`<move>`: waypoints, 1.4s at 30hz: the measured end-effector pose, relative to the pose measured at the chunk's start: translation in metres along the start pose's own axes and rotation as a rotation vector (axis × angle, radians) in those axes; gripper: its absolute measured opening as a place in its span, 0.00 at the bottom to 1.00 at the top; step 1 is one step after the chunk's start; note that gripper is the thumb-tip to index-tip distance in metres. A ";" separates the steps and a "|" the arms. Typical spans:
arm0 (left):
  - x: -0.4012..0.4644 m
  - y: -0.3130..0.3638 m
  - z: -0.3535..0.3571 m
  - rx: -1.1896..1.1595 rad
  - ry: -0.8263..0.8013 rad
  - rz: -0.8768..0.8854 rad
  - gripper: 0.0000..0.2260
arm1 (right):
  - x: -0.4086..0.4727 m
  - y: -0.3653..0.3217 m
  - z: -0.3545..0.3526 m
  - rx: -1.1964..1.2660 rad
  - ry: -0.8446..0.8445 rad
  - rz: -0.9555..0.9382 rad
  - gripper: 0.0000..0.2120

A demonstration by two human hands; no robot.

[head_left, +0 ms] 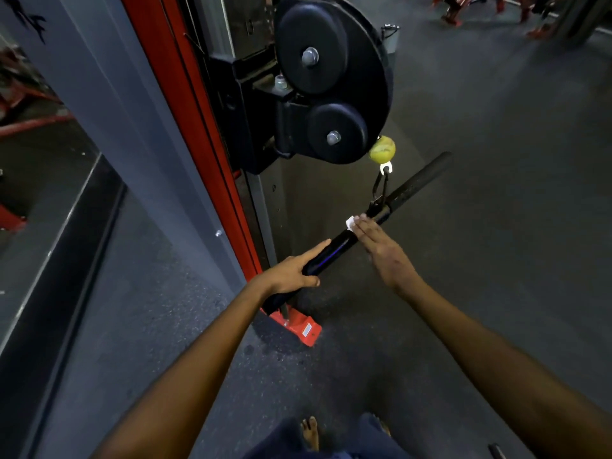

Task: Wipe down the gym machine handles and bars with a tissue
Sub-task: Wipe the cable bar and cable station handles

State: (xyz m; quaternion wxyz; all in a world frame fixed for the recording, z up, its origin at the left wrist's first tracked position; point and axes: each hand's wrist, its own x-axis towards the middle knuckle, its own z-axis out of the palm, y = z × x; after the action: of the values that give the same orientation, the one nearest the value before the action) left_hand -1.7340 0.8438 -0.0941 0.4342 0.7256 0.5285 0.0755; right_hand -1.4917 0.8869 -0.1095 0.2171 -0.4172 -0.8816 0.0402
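Observation:
A straight black cable bar (414, 182) hangs by a clip from the pulley cable below a yellow-green stopper ball (382, 149). My left hand (291, 271) grips the bar's near end, with the index finger lying straight along it. My right hand (381, 241) lies flat over the bar's middle with straight fingers and presses a small white tissue (350, 222) against the bar just below the centre clip. The far grip of the bar sticks out bare to the upper right.
The black double pulley housing (331, 77) sits on the red and grey machine upright (198, 134) right above the bar. A red base foot (298, 324) is bolted to the dark rubber floor. A mirror wall runs along the left. Red equipment stands at the far top right.

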 end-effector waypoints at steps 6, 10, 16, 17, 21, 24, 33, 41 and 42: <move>-0.002 -0.004 -0.007 0.089 -0.016 -0.020 0.41 | -0.008 0.011 -0.002 -0.001 -0.093 -0.184 0.25; -0.003 0.003 -0.015 0.149 -0.021 -0.060 0.39 | -0.017 0.054 -0.020 -0.007 -0.105 -0.180 0.23; 0.029 0.052 -0.019 0.414 0.212 -0.026 0.37 | -0.017 0.063 -0.026 0.216 0.448 0.378 0.23; 0.040 0.061 -0.016 0.450 0.234 -0.032 0.39 | -0.011 0.052 -0.025 0.238 0.435 0.331 0.21; 0.075 0.078 0.005 0.586 0.277 -0.103 0.38 | -0.007 0.056 -0.016 0.177 0.128 0.091 0.25; 0.078 0.071 0.013 0.754 0.343 -0.108 0.33 | -0.005 0.109 -0.030 0.168 0.075 0.135 0.29; 0.074 0.063 0.011 0.733 0.262 -0.026 0.30 | 0.016 0.104 -0.037 0.118 0.003 -0.061 0.23; 0.057 0.074 0.033 0.698 0.384 -0.025 0.25 | 0.031 0.131 -0.046 0.181 0.084 0.116 0.20; 0.057 0.076 0.034 0.720 0.367 -0.017 0.26 | 0.028 0.124 -0.045 0.178 0.077 0.032 0.20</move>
State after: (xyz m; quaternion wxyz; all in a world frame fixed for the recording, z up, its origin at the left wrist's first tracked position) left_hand -1.6364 0.8674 -0.0807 0.0513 0.8015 0.5957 0.0104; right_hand -1.3999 0.9836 -0.0905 0.2867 -0.4113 -0.8587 0.1058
